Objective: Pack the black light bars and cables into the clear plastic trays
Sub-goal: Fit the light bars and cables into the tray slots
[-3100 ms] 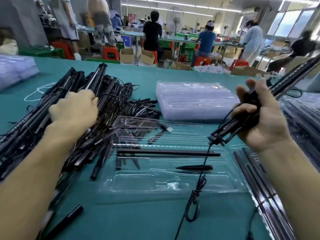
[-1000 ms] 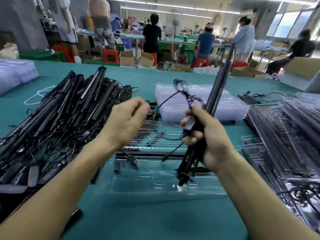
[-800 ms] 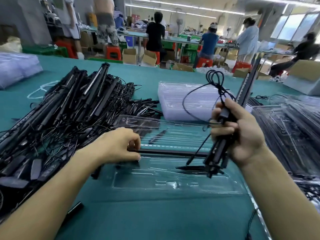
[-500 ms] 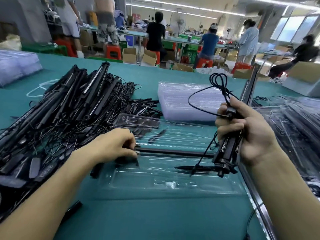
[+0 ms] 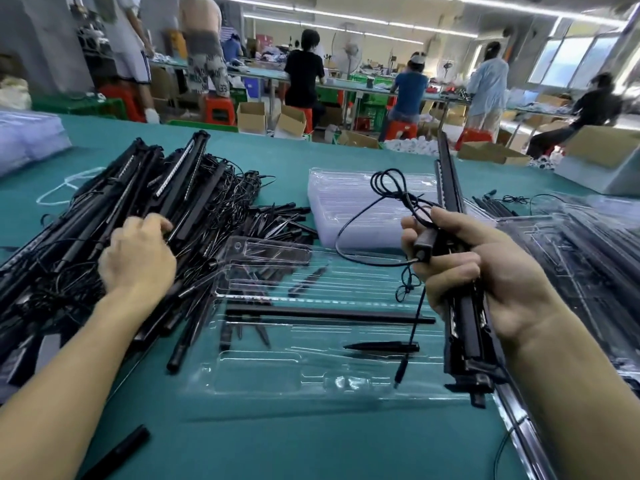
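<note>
1. The bundle of light bars (image 5: 462, 327) is held in the right hand (image 5: 491, 271) at the near right, above the right end of the open tray. Fingers and thumb are wrapped tightly round it. The bundle stands steeply, its top tilted toward the far side.
2. A cable (image 5: 349, 220) is caught in the same grip. Its coils rise above the fist, its small black box (image 5: 424, 242) is pinned against the bars, and its plug end (image 5: 398, 374) hangs over the tray.
3. The open tray (image 5: 263, 379) lies flat at the near centre. One long bar (image 5: 329, 313) is laid across it from left to right, and a short pointed piece (image 5: 381, 347) lies nearer, toward the right.
4. The left hand (image 5: 138, 261) rests on the loose pile (image 5: 69, 237) of bars and tangled cables at the left. Its fingers are curled down among the bars; whether one is pinched cannot be told.
5. A stack of empty trays (image 5: 346, 209) is seen at the far centre, just beyond the open tray. Filled trays (image 5: 588, 265) are ranged along the right.
6. All is borne by a teal table (image 5: 277, 441); a single black piece (image 5: 121, 452) lies near the left forearm.
7. Beyond the far edge, workers (image 5: 304, 71), cardboard boxes (image 5: 251, 116) and red stools (image 5: 218, 110) are shown.
</note>
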Available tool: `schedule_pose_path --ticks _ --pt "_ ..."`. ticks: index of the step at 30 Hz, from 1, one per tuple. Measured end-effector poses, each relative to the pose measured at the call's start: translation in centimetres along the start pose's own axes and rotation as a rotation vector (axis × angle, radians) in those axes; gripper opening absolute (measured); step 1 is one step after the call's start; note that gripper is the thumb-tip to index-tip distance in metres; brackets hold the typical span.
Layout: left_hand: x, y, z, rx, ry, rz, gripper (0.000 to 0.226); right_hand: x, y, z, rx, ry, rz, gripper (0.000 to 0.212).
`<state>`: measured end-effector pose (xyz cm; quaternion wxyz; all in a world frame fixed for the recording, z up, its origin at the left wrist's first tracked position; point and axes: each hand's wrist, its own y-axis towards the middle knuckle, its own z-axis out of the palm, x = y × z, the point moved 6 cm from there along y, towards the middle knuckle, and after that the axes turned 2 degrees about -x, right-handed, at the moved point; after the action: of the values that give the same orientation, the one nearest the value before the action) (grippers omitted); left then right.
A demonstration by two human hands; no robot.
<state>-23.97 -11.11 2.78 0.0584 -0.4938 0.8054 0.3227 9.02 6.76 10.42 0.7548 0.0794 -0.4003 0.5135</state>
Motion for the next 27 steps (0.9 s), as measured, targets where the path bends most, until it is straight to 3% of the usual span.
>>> schedule_pose_path --ticks 2,3,5,7,9,10,12,15,18,22,25,27 --pt "-3.8 -1.0 -1.9 -0.048 -0.143 0.168 0.012 -0.6 0.2 0.9 0.049 -0.038 0.012 0.021" --pt "-6.0 -1.7 -2.4 0.053 -0.331 0.208 0.015 -1.0 0.4 1.4 0.067 -0.066 0.005 0.023" --pt "-10.8 -4.3 -2.3 0.539 -0.828 0.109 0.049 -2.4 1.1 2.5 0.076 -0.140 -0.013 0.026" --pt "-15.0 -8.0 -1.9 1.014 -1.168 -0.026 0.072 -4.5 1.9 3.6 0.073 -0.221 -0.020 0.024" --pt "-17.4 -10.7 -1.6 1.252 -1.367 -0.109 0.067 -6.1 2.5 4.2 0.068 -0.324 -0.049 0.024" --pt "-17.8 -11.4 -1.3 1.268 -1.424 -0.140 0.067 -6.6 2.7 4.2 0.058 -0.377 -0.070 0.027" --pt "-17.6 -11.4 -1.1 1.148 -1.484 -0.178 0.057 -6.6 2.8 3.9 0.040 -0.453 -0.099 0.032" --pt "-16.1 -9.9 -1.2 0.888 -1.544 -0.200 0.025 -5.7 2.3 3.0 0.002 -0.513 -0.114 0.041" --pt "-14.6 -7.6 -1.9 0.700 -1.728 -0.322 0.013 -3.9 1.7 1.5 -0.071 -0.550 -0.220 0.058" --pt "-10.1 -3.4 -4.2 0.288 -1.973 -0.536 0.034 -0.9 0.6 -1.0 -0.177 -0.513 -0.431 0.052" --pt "-6.8 -1.8 -4.9 0.041 -1.894 -0.496 0.033 0.1 0.4 -3.8 -0.373 -0.520 -0.522 0.043" --pt "-5.5 -1.0 -4.9 -0.053 -1.789 -0.445 0.030 -0.5 0.8 -4.6 -0.366 -0.444 -0.499 0.044"
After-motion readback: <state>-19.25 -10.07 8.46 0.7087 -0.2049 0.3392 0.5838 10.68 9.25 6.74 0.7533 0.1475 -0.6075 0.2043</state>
